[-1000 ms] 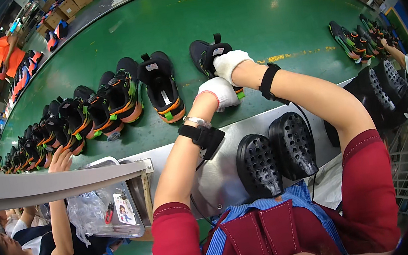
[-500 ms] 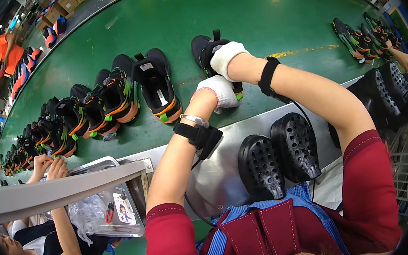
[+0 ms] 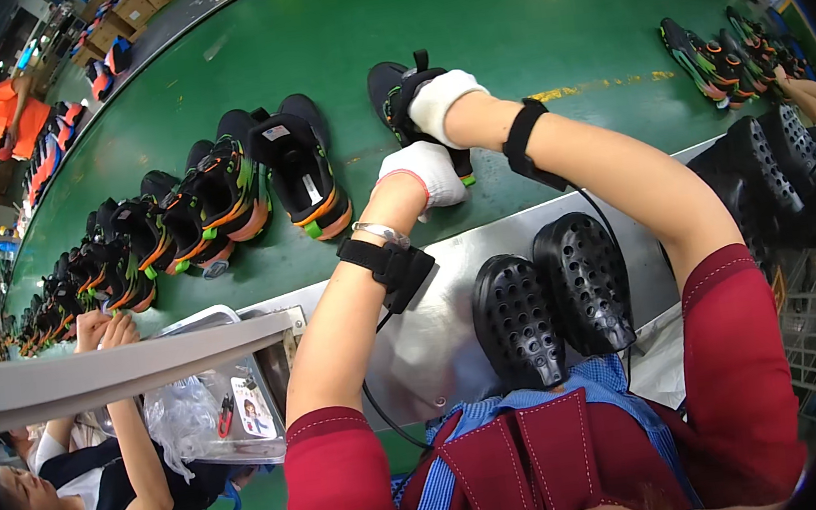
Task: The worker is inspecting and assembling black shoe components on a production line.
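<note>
A black sneaker [image 3: 386, 86] with orange and green trim stands on the green work surface, its toe pointing away from me. My white-gloved right hand [image 3: 442, 103] grips it at the collar, by the tongue loop. Lower down, my white-gloved left hand [image 3: 422, 175] is closed around its heel end. Both sets of fingertips are mostly hidden by the gloves and the shoe. Just left stands a matching sneaker [image 3: 302, 171], its opening and pale insole facing me, touched by neither hand.
A row of similar sneakers [image 3: 188, 225] runs off to the left; others [image 3: 693, 61] stand far right. Two black perforated shoe forms [image 3: 518, 323] rest on the metal ledge [image 3: 421, 369] before me. Left are a grey bar [image 3: 140, 374], a tray [image 3: 268, 437] and a co-worker [image 3: 130, 468].
The sneaker and both my hands have shifted slightly left and up in the picture, and the neighbouring sneakers have shifted similarly. My hold looks the same.
</note>
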`<state>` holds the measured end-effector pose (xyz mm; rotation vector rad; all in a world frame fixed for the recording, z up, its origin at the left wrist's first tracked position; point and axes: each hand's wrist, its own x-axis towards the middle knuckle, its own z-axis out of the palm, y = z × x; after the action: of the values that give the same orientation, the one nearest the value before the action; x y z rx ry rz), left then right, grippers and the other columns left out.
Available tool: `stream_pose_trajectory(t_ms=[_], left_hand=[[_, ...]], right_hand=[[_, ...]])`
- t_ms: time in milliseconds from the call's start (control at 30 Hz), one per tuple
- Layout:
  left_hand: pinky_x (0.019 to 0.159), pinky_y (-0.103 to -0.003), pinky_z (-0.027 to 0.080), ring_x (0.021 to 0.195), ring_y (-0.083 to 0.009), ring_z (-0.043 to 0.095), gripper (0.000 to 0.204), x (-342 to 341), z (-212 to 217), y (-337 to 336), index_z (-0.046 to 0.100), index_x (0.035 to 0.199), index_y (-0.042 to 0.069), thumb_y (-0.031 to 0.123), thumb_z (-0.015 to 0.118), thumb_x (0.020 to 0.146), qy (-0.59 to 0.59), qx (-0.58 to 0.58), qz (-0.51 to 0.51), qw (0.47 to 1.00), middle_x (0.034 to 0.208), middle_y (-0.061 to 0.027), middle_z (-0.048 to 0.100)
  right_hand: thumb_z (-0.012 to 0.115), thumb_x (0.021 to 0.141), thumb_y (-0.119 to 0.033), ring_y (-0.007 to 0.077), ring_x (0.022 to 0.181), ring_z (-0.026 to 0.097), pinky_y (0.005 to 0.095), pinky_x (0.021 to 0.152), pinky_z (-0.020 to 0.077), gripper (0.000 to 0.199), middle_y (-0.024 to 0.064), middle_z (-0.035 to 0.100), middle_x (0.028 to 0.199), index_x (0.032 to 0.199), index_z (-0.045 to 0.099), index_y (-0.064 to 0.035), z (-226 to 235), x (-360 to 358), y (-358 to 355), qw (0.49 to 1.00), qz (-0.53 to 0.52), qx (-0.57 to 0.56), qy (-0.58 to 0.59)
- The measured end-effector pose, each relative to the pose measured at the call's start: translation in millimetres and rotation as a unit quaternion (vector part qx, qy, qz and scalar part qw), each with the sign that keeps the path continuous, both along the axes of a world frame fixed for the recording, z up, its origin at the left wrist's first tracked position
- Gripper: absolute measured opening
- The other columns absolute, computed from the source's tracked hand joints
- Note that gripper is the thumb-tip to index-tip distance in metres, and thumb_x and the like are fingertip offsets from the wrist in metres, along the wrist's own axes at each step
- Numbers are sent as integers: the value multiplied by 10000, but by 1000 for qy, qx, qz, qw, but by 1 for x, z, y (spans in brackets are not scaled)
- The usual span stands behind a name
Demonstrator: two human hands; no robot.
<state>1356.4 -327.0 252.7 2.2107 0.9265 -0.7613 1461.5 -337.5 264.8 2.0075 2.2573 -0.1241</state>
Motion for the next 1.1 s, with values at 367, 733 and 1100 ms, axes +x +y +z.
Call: stream_pose_trajectory(t_ms=[367,733,1100], left_hand=[[494,-303,533,509,-194,610,351,-16,-18,5,641,888,125,442,689,745,-45,-51,65,996,690,-59,637],[900,-399,503,1064,-315,642,580,-28,14,-10,684,1165,201,593,635,741,-90,237,97,963,1131,-129,683],[1079,-409,352,1279,-344,460,605,-86,-15,-98,404,1442,42,297,610,933,-403,279,60,870,1394,-199,471]], right_hand=[[524,851,-302,348,878,679,432,766,543,353,186,693,966,1019,709,-52,98,3,-45,993,-8,-89,82],[692,797,-266,269,735,636,370,650,504,278,81,623,778,1010,662,-90,211,33,-274,996,-5,64,68],[517,864,-356,284,741,658,359,710,509,365,166,680,848,1000,666,-51,138,118,-552,698,-671,-72,240]])
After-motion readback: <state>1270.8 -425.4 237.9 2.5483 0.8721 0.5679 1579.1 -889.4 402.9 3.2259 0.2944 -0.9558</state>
